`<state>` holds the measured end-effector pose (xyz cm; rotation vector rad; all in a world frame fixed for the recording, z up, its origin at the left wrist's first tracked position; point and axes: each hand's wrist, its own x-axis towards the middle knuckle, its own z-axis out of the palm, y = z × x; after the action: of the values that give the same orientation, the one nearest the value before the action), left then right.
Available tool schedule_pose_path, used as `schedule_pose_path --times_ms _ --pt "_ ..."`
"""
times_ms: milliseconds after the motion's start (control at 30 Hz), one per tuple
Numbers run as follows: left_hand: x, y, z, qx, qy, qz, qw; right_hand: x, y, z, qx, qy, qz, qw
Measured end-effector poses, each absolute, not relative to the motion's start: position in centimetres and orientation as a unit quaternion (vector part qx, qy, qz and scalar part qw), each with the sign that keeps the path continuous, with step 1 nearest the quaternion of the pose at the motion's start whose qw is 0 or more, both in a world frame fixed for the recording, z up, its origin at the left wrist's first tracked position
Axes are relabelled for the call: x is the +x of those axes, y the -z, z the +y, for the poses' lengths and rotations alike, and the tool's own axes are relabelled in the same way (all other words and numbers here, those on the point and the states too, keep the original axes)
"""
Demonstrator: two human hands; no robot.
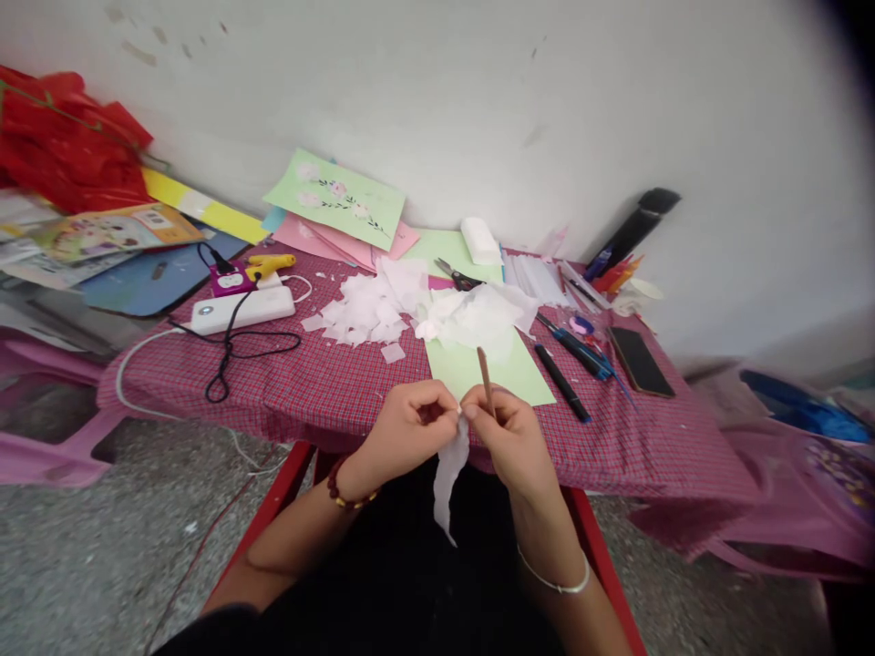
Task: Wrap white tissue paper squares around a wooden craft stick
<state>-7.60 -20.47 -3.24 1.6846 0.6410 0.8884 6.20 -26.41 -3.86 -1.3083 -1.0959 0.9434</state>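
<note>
A thin white strip of tissue paper (449, 474) hangs down from between my two hands, its lower end tapering over my dark clothing. My left hand (416, 419) pinches its top with thumb and forefinger. Right beside it, my right hand (509, 433) pinches the same top end, and a slim brown stick (485, 372) rises from its fingers. Behind my hands lies a pale green sheet (509, 374) on the table. Crumpled white tissue paper (478, 314) covers its far part, and a heap of cut white tissue pieces (365, 310) lies to the left.
Scissors (459, 275) lie behind the tissue. At right are a black marker (561, 383), a blue-black tool (581, 353) and a phone (641, 362). A power bank (242, 310) with a black cable (229, 351) sits at left. A flower-decorated green card (338, 196) leans against the wall.
</note>
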Motion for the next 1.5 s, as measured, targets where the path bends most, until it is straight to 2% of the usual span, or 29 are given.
schedule_pose_path --times_ms 167,367,467,667,867,1133,1267,1500 --pt "-7.7 3.2 -20.3 0.641 -0.353 0.256 0.632 6.3 4.9 -25.9 -0.497 -0.509 -0.386 0.588" --pt "-7.4 4.3 -20.0 0.570 -0.344 0.238 0.708 6.2 4.9 -25.8 -0.492 -0.545 -0.352 0.581" --pt "-7.2 4.5 -19.9 0.602 -0.342 0.233 0.683 6.3 4.9 -25.9 -0.481 -0.550 -0.351 0.586" --pt "-7.2 4.0 -19.8 0.723 -0.390 0.256 0.509 6.8 5.0 -26.0 -0.487 -0.545 -0.356 0.583" --pt "-7.3 4.0 -19.9 0.668 -0.365 0.270 0.590 7.2 5.3 -26.5 -0.490 -0.506 -0.426 0.568" --pt "-7.5 3.5 -19.5 0.626 -0.421 0.297 0.586 7.9 5.3 -27.5 -0.541 -0.496 -0.479 0.482" --pt "-8.2 3.0 -18.4 0.562 -0.479 0.293 0.608 9.7 5.4 -28.3 -0.533 -0.488 -0.477 0.501" --pt "-7.3 1.6 -18.4 0.482 -0.577 0.287 0.593 10.6 6.6 -29.0 -0.454 -0.486 -0.425 0.613"
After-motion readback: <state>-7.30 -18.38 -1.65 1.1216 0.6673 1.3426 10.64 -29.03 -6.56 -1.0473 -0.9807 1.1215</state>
